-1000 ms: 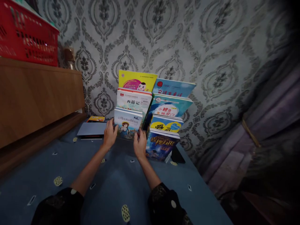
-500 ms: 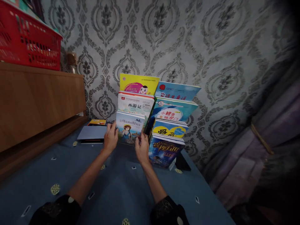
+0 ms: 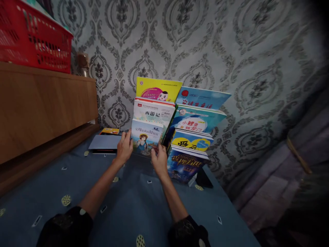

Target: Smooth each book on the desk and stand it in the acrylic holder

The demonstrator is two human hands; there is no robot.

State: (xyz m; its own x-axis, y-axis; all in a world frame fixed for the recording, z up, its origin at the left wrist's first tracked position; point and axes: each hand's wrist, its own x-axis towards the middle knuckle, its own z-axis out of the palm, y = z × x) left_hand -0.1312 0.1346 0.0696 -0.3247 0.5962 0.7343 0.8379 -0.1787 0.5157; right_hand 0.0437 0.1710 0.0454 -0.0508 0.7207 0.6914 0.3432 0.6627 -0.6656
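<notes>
A light-blue picture-cover book (image 3: 145, 139) with a girl on its front stands upright at the front of the left row. My left hand (image 3: 125, 147) is closed on its left edge, and my right hand (image 3: 159, 159) grips its lower right edge. Behind it rise a white book (image 3: 152, 113) and a taller yellow book (image 3: 158, 90). The right row stands beside my right hand: a dark-blue book (image 3: 186, 166) in front, then a yellow-and-blue book (image 3: 191, 140), a teal book (image 3: 196, 120) and a blue book (image 3: 203, 97) at the back.
Blue patterned cloth (image 3: 123, 212) covers the surface. A grey-blue flat book (image 3: 104, 142) and a small orange item (image 3: 110, 131) lie at left. A wooden cabinet (image 3: 46, 109) bears a red basket (image 3: 51, 48). Patterned wallpaper is behind; a curtain (image 3: 277, 178) hangs at right.
The view has shifted slightly, so everything sits a little further right. Both hands keep their hold on the light-blue book, which stays in about the same place.
</notes>
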